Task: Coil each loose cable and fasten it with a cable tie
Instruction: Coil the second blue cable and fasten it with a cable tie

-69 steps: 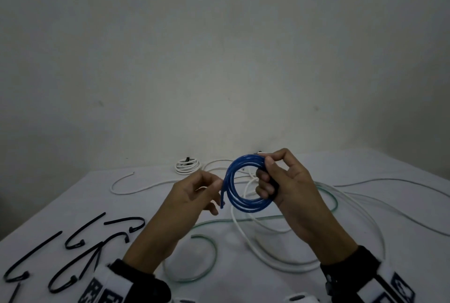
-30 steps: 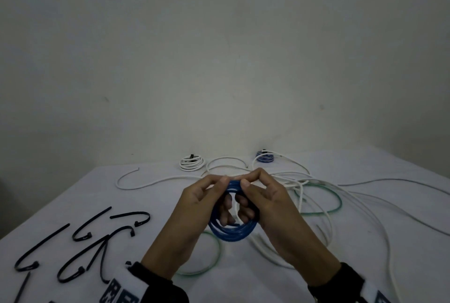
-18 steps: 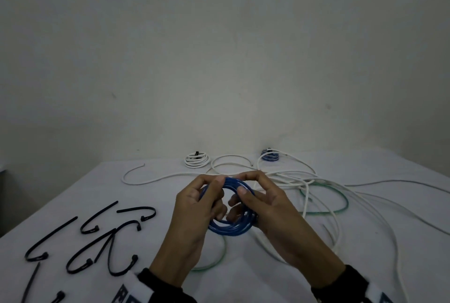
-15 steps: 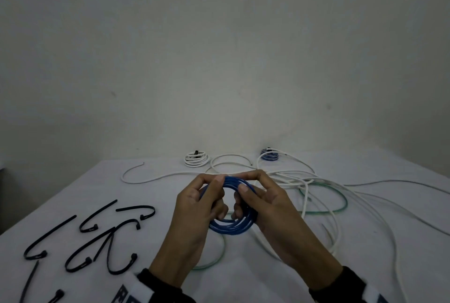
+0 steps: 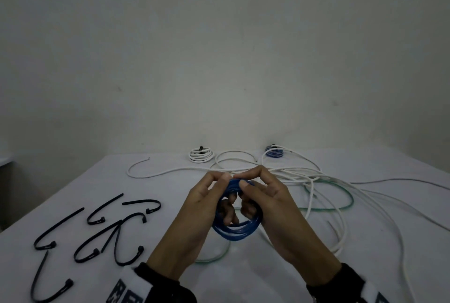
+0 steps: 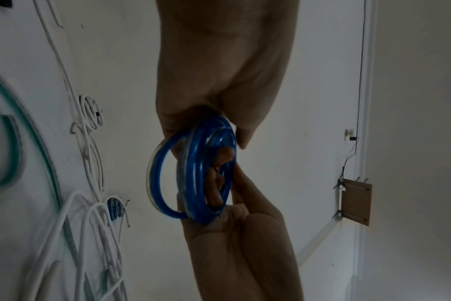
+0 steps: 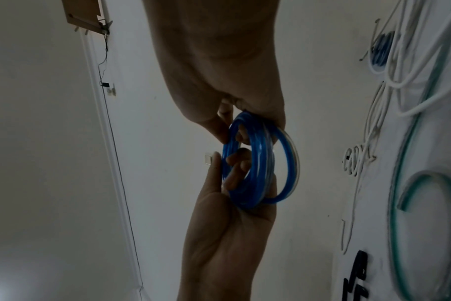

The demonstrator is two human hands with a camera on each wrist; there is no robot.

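A: Where was the blue coil (image 5: pixel 235 229) at that point?

B: Up off the bench (image 5: pixel 170 181), held between both hands in front of the person. Left hand (image 5: pixel 201 207) had thumb + fingers curled round the coil's left side, fingers poked thru the middle. Right hand (image 5: pixel 264 201) did the same on the right, pinching the top of the loops w/ thumb and forefinger.

A: Tied yet?

B: No tie on it that I could see. The black cable ties (image 5: pixel 107 232) all lay on the bench, well to the left, none in either hand.

A: So the risk?

B: Prob the loops springing apart. In the left wrist view one outer turn (image 6: pixel 156 179) already stood off from the rest of the bundle. To fetch a tie, one hand had to let go, and a one-sided grip on springy cable could've let the coil unwind.

A: Anything else?

B: The loose white cables (image 5: pixel 316 181) and the green cable (image 5: pixel 341 205) sprawled right under + beside the hands. Setting the coil down there could've snagged it. Two finished coils, white (image 5: pixel 201 155) and blue (image 5: pixel 274 152), sat at the far edge, clear of trouble.
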